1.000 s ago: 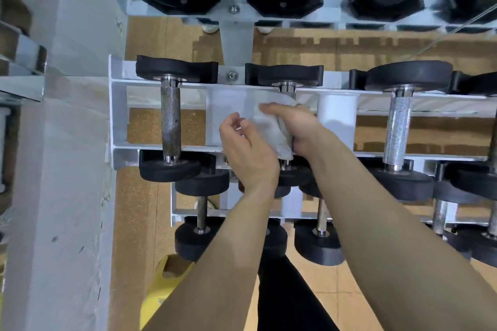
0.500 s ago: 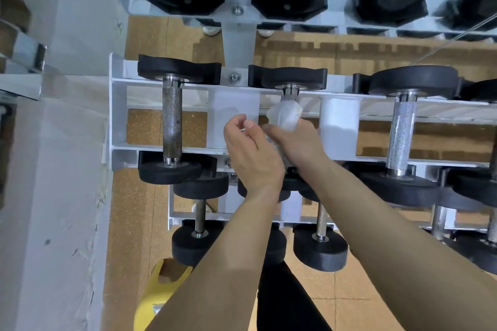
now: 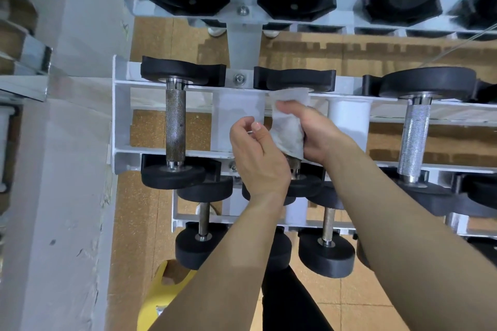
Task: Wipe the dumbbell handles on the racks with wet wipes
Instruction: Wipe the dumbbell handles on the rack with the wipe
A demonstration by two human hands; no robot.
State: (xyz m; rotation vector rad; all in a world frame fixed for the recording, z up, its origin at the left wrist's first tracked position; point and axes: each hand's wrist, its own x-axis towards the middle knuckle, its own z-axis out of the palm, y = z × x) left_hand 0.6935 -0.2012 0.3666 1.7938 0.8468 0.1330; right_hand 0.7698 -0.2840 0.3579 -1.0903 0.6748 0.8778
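Observation:
A white wet wipe (image 3: 289, 121) is wrapped round the handle of the middle dumbbell (image 3: 294, 79) on the rack's middle tier. My right hand (image 3: 313, 133) grips the wipe and the handle beneath it. Just left of the wipe, my left hand (image 3: 255, 156) hovers with its fingers curled loosely, and I cannot tell whether it touches the wipe. The handle itself is hidden except for a short dark stub below the wipe. A dark knurled handle (image 3: 175, 126) lies bare to the left, a shiny one (image 3: 412, 137) to the right.
The white metal rack (image 3: 121, 121) has several tiers of black dumbbells above and below. A grey wall (image 3: 53, 196) stands close on the left. Cork-coloured floor shows through the rack. A yellow object (image 3: 158, 293) sits low by my left forearm.
My right hand has slid the wipe up the handle toward the far dumbbell head. My left hand has moved slightly left and away from the wipe.

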